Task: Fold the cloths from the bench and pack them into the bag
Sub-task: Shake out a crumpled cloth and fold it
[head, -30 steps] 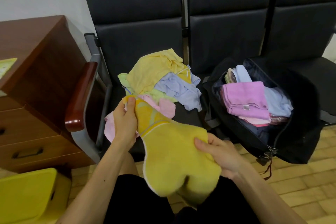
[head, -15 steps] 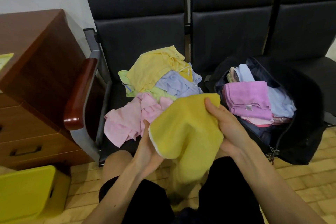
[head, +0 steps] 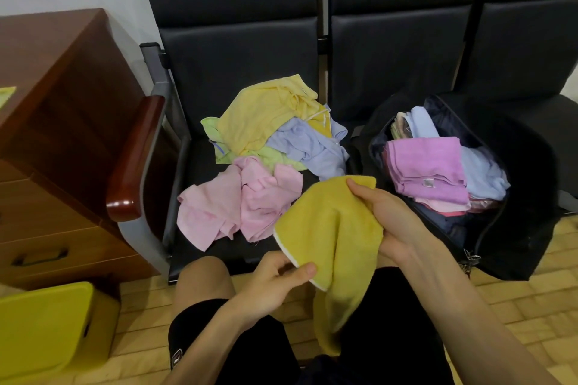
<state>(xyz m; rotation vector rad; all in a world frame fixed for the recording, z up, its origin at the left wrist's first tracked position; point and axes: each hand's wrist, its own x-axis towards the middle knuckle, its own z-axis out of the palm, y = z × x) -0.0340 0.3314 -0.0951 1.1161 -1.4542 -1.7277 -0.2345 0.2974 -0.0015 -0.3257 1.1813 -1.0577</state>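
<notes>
The mustard-yellow terry cloth with a white hem [head: 334, 228] is held in the air in front of the front edge of the black padded bench [head: 237, 50], above the person's lap. The left hand [head: 275, 281] pinches the lower white-hemmed edge of the cloth between thumb and fingers, closed on the fabric. The right hand [head: 387, 219] grips the upper right part of the cloth, fingers closed over the top corner, thumb side toward the bag. The cloth spans between the two grips, and its lower portion hangs free below the left hand, between the knees.

On the left seat of the bench lies an unfolded pile: a crumpled pale pink cloth [head: 237, 203] at the front edge, a pale yellow cloth [head: 262, 112] toward the backrest, a lavender-blue cloth [head: 309, 144] toward the right edge of that seat, and a light green cloth [head: 266, 156] beneath them.

The open black fabric bag [head: 528, 197] sits on the next seat, to the right of the pile. Inside it, a folded purple cloth [head: 428, 166] lies on top, with a light blue cloth [head: 481, 175] beside it.

A brown wooden drawer cabinet [head: 62, 134] stands beside the left end of the bench.
</notes>
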